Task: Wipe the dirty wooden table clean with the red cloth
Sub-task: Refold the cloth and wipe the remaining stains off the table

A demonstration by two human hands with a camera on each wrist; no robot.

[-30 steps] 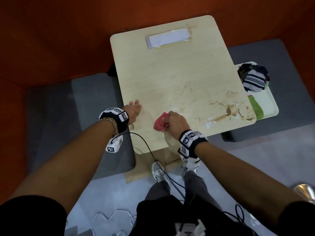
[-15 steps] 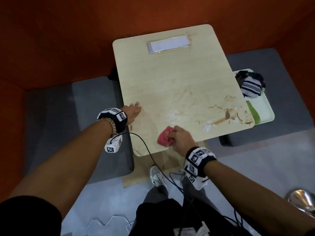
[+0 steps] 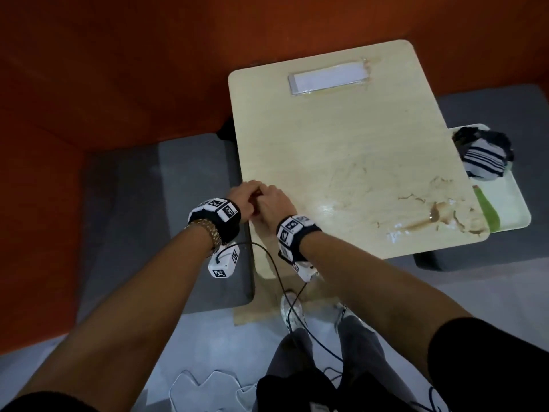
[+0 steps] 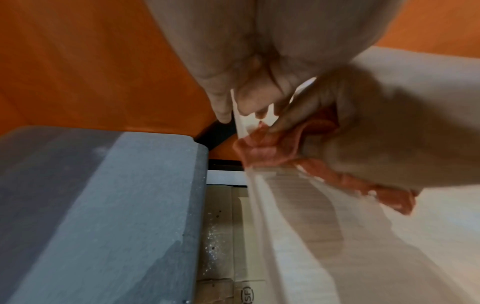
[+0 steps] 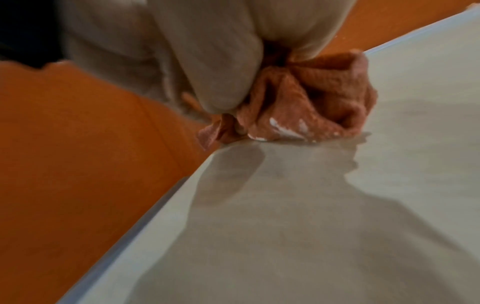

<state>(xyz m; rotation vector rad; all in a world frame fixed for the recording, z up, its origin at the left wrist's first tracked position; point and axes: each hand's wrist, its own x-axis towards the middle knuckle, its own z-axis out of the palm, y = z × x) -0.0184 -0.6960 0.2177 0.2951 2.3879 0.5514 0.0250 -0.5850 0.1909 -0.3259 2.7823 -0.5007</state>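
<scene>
The light wooden table (image 3: pixel 326 129) carries a brown smeared stain (image 3: pixel 436 215) and white smears (image 3: pixel 395 233) near its front right corner. My right hand (image 3: pixel 273 200) grips the bunched red cloth (image 5: pixel 311 102) and presses it on the tabletop at the left edge. White residue sticks to the cloth's underside. My left hand (image 3: pixel 248 188) is right beside it, thumb and curled fingers (image 4: pixel 249 98) on either side of the table's edge. In the left wrist view the cloth (image 4: pixel 267 148) sits just off those fingertips. From the head view the two hands hide the cloth almost fully.
A clear holder with a white card (image 3: pixel 329 78) lies at the table's far end. A white tray (image 3: pixel 517 209) by the right edge holds a striped cloth (image 3: pixel 481 162) and a green item (image 3: pixel 487 212). Grey seats (image 3: pixel 178 203) flank the table; orange walls stand behind.
My right hand has carried the red cloth from the table's near edge leftward to the left edge, ending against my left hand. The left hand stayed at that edge and curled its fingers.
</scene>
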